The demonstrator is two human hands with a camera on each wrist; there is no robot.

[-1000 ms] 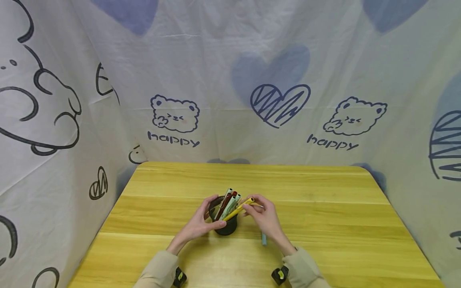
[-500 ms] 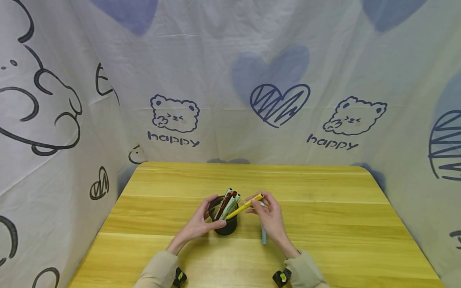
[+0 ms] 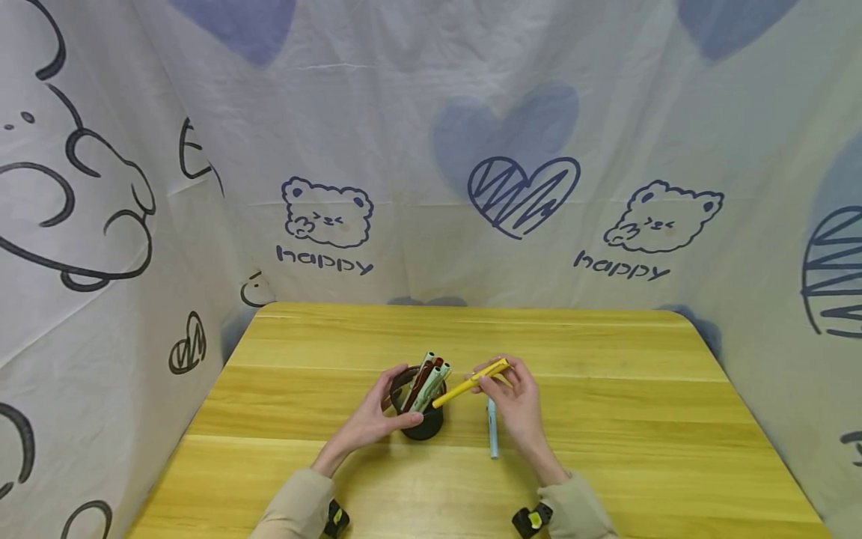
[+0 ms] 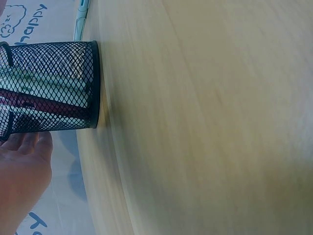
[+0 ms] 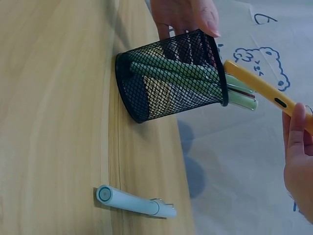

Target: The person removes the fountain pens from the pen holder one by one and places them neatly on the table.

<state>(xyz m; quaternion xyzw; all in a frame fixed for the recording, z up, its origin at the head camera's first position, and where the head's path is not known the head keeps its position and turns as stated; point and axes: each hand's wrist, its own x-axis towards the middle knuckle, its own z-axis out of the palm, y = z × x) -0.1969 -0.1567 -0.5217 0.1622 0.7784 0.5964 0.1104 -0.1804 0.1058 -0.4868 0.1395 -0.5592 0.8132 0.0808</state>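
Note:
A black mesh pen holder [image 3: 426, 430] stands upright on the table, and my left hand [image 3: 367, 421] grips it by the rim, thumb in front and fingers behind. Inside it lean several pens, light green [image 3: 426, 389] and dark red [image 3: 412, 397]; the mesh shows their lower parts in the right wrist view. My right hand [image 3: 520, 404] pinches a yellow pen [image 3: 465, 387], held slanted just right of the holder. Its lower end is close to the rim [image 5: 224, 88]. Below that hand a light blue pen [image 3: 494, 434] lies on the table.
The yellow wood-grain table [image 3: 606, 389] reaches back to a white cloth [image 3: 417, 254] printed with hearts and bears. Cloth also hangs at the left and right sides. A dark device [image 3: 532, 519] is worn at each wrist.
My right hand has drawn the yellow pen out of the holder, moving to the right. More of the light blue pen now shows. My left hand and the holder have stayed in place.

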